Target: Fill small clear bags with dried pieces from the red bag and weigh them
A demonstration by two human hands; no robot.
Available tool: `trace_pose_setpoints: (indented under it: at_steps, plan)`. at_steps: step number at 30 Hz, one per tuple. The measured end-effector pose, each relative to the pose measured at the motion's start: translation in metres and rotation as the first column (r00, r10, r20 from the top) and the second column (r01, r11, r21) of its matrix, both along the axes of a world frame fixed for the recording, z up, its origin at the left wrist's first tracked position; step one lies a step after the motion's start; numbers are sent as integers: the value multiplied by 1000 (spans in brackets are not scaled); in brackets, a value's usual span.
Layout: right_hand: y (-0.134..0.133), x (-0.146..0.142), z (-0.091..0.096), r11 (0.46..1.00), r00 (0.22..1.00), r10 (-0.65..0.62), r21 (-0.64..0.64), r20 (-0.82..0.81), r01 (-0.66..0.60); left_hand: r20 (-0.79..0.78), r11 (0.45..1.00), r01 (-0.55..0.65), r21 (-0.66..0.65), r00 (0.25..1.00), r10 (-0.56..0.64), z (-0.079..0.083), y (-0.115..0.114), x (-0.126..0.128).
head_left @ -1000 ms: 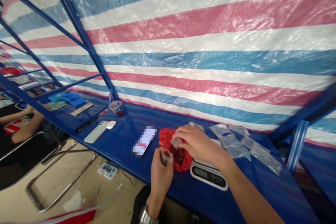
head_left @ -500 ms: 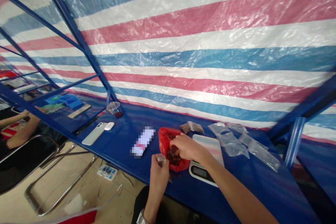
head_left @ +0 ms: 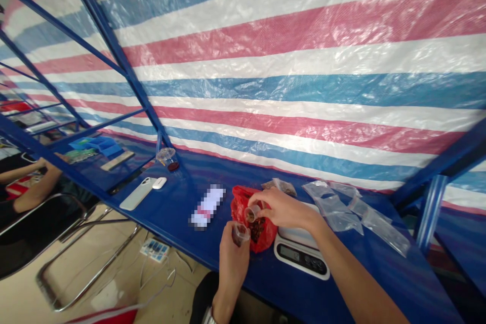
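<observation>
My left hand (head_left: 232,258) is closed round a small clear plastic bag (head_left: 240,233), held mouth-up at the table's front edge. My right hand (head_left: 280,209) pinches a small clear scoop cup (head_left: 251,213) holding dark brown bits, tilted just above that bag. Both hands hover over an open red plastic bag (head_left: 243,204) holding more dark brown bits. A white digital scale (head_left: 301,253) sits under my right wrist.
Several empty clear bags (head_left: 343,208) lie right of the scale, one filled bag (head_left: 279,186) behind it. On the blue table (head_left: 178,202) lie a blurred card (head_left: 208,206), a white phone (head_left: 136,194), a white case (head_left: 159,183) and a clear cup (head_left: 167,156). Another person's arm (head_left: 30,193) rests at far left.
My right hand has lifted out of the red bag with the scoop cup holding dark bits and brought it over the small bag in my left hand.
</observation>
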State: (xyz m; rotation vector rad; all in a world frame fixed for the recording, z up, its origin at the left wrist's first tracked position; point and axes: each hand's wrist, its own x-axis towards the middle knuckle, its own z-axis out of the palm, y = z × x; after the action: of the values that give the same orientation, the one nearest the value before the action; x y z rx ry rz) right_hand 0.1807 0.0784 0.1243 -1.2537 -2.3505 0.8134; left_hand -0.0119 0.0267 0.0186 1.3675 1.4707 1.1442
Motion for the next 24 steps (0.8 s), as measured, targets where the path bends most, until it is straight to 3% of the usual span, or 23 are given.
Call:
trace_pose_setpoints:
  at_steps: [8,14,24]
  plan:
    - [-14,-28,1,973,993,80,210,88,-97,-29,1000,-15,21,999,16,2,-2,3]
    - [-15,-29,4,974,992,83,203,99,-101,-134,988,-73,135,987,91,-4,-3,1]
    - [-13,-8,13,985,999,27,171,20,-30,-108,987,-64,149,991,80,-2,-4,2]
